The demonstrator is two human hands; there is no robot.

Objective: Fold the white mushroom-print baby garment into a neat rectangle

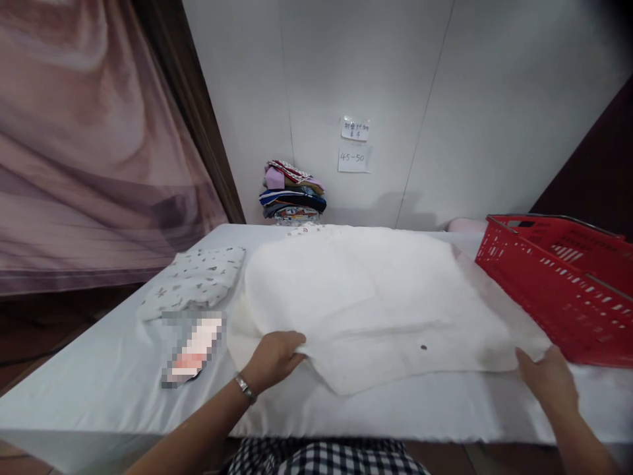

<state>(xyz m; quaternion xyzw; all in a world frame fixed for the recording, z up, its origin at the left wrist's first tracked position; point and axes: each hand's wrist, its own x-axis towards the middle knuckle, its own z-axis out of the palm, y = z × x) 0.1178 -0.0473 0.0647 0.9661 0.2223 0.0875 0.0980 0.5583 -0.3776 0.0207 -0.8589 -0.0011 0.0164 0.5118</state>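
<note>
A large white cloth (366,284) lies spread over the middle of the table, with folds across it and a small dark spot near its front edge. My left hand (277,359), with a metal band on the wrist, pinches the cloth's near edge left of centre. At the right, my right hand (548,379) grips the near right corner between thumb and fingers. Between my hands the front edge hangs slightly loose above the table.
The table (99,376) has a white cover. On its left lie a folded patterned cloth (198,280) and a pixelated flat object (194,349). A red basket (554,290) stands right. Folded clothes (294,194) are stacked at the back by the wall.
</note>
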